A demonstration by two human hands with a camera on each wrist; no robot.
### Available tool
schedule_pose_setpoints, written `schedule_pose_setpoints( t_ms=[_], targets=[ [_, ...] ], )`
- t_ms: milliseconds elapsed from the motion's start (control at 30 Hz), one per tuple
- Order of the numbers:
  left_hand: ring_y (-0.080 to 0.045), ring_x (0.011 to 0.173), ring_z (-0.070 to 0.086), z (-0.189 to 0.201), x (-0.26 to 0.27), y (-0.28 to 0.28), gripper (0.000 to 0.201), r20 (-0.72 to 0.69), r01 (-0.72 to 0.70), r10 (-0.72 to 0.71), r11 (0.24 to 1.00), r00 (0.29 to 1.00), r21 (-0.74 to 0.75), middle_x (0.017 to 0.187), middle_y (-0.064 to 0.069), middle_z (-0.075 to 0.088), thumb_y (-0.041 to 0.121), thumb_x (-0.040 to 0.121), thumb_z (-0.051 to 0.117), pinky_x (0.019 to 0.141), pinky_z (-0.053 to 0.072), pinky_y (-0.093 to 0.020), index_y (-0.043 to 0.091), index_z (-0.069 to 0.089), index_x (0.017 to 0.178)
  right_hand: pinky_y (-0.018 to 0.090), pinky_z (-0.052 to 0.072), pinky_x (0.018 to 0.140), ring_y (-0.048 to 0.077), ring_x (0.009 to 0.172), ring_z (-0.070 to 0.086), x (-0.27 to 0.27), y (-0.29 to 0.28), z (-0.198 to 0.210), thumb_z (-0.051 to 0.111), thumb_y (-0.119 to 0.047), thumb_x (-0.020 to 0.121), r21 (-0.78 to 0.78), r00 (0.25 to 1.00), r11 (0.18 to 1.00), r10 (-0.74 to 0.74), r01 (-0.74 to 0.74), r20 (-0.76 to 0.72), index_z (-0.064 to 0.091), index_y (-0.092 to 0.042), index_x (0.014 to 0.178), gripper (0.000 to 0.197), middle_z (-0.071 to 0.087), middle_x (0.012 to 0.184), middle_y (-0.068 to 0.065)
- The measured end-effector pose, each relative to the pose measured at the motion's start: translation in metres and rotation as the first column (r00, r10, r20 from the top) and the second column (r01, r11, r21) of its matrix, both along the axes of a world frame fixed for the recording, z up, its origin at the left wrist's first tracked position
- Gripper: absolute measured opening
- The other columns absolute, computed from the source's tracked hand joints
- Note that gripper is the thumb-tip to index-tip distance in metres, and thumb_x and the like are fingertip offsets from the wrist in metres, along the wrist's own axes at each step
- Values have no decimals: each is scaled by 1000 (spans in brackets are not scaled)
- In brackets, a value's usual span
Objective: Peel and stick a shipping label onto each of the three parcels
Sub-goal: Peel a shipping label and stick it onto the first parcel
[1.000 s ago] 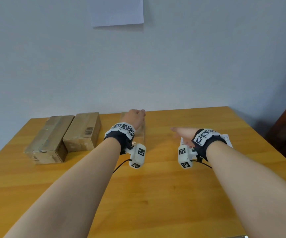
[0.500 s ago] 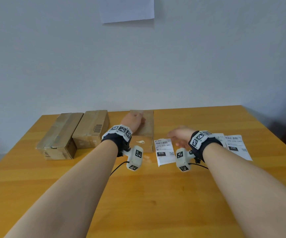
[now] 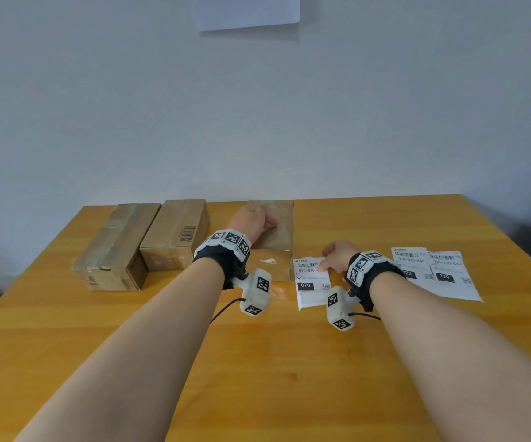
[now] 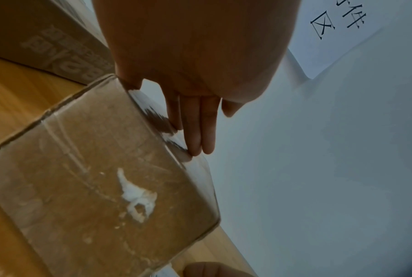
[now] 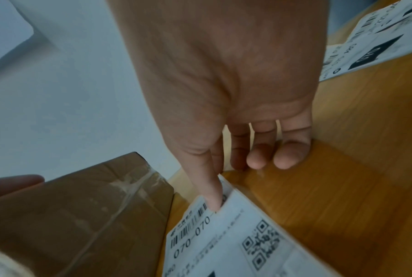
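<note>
Three parcels, brown taped cardboard boxes, sit along the far edge of a wooden table (image 3: 289, 362) that stands against a pale blue-grey wall (image 3: 258, 122). A white paper sheet (image 3: 248, 11) hangs on the wall above. Two long parcels (image 3: 114, 247) (image 3: 175, 237) lie side by side near the far left corner. The third parcel (image 3: 277, 237) stands apart from them, near the middle of the far edge, with a torn white scrap on its near face. The left hand (image 3: 251, 221) rests on its top with the fingers (image 4: 195, 131) straight and flat, grasping nothing. Just right of this parcel a white shipping label (image 3: 312, 282) marked 070 lies on the table. The right hand (image 3: 337, 256) presses its thumb onto the label's far edge; whether the fingers reach under the label, I cannot tell. Two more labels (image 3: 412, 263) (image 3: 449, 272) lie overlapping toward the right edge.
</note>
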State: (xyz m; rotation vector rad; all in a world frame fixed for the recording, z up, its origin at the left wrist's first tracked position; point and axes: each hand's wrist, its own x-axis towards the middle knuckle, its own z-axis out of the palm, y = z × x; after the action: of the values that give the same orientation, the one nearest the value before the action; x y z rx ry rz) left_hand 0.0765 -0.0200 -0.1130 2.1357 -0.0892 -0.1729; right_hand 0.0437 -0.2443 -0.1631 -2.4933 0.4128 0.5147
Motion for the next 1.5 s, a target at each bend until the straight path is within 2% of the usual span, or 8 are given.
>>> schedule_pose_setpoints(
  t_ms=[100, 267, 467, 633, 833, 1100, 1367, 1500],
  targets=[
    [-19, 107, 70, -1, 2, 1, 67, -24, -15, 14, 999, 1000, -43, 104, -3, 80, 41, 115, 25, 104, 45, -33, 15, 83, 93, 34, 58, 92, 28, 114, 66, 1, 1, -5, 80, -17, 88, -6, 1000, 1000, -9, 9, 11, 67, -9, 135, 49, 69, 128, 9],
    [-18, 102, 69, -2, 1, 2, 67, -17, -20, 19, 999, 1000, -49, 99, -2, 79, 41, 115, 26, 100, 45, -31, 15, 82, 91, 28, 51, 62, 21, 74, 62, -1, 0, -7, 83, -23, 87, -31, 997, 997, -73, 73, -1, 74, -2, 118, 38, 65, 79, 7],
    [-17, 100, 68, -3, -3, 7, 62, -18, -32, 31, 998, 999, -60, 98, -4, 77, 38, 115, 30, 100, 46, -30, 17, 80, 85, 30, 50, 69, 21, 72, 59, -6, 3, -6, 81, -20, 88, -47, 997, 996, -79, 79, 5, 71, -1, 125, 43, 62, 79, 6],
    [-21, 106, 68, -3, -7, 10, 60, 4, -27, 28, 998, 1000, -49, 103, -5, 77, 36, 115, 29, 98, 44, -30, 16, 79, 87, 26, 44, 56, 19, 59, 51, -8, 4, -9, 79, -19, 88, -77, 994, 991, -111, 112, 16, 60, -9, 72, 27, 52, 65, 4],
    [-21, 108, 70, -5, -6, 10, 59, 9, -24, 24, 999, 1000, -47, 105, -5, 78, 35, 115, 30, 105, 48, -34, 19, 78, 84, 31, 51, 76, 25, 88, 60, -12, 4, -2, 76, -20, 92, -79, 1000, 997, -15, 16, 7, 69, -1, 125, 39, 62, 83, 4],
    [-22, 110, 70, -4, -6, 11, 59, 0, -20, 20, 999, 1000, -45, 103, -3, 78, 35, 114, 33, 107, 47, -34, 24, 77, 77, 26, 45, 54, 19, 59, 53, -9, 9, -1, 79, -18, 87, -97, 996, 991, -89, 88, -5, 60, -7, 75, 25, 53, 66, 5],
    [-23, 116, 70, 3, -14, 14, 44, -29, 14, -15, 999, 999, -42, 105, -1, 78, 19, 109, 45, 109, 51, -37, 24, 76, 78, 33, 57, 75, 30, 103, 71, -8, 11, 12, 70, -2, 90, 55, 982, 987, -154, 149, 107, 60, 4, 137, 48, 68, 132, 16],
    [-20, 115, 69, 13, -25, 23, 32, -77, 98, -95, 995, 993, 29, 110, 0, 78, 21, 107, 53, 110, 50, -37, 19, 81, 91, 42, 63, 72, 30, 94, 74, -6, 16, 33, 68, -7, 95, 265, 889, 938, -308, 224, 339, 68, -9, 115, 20, 73, 116, 16]
  ],
)
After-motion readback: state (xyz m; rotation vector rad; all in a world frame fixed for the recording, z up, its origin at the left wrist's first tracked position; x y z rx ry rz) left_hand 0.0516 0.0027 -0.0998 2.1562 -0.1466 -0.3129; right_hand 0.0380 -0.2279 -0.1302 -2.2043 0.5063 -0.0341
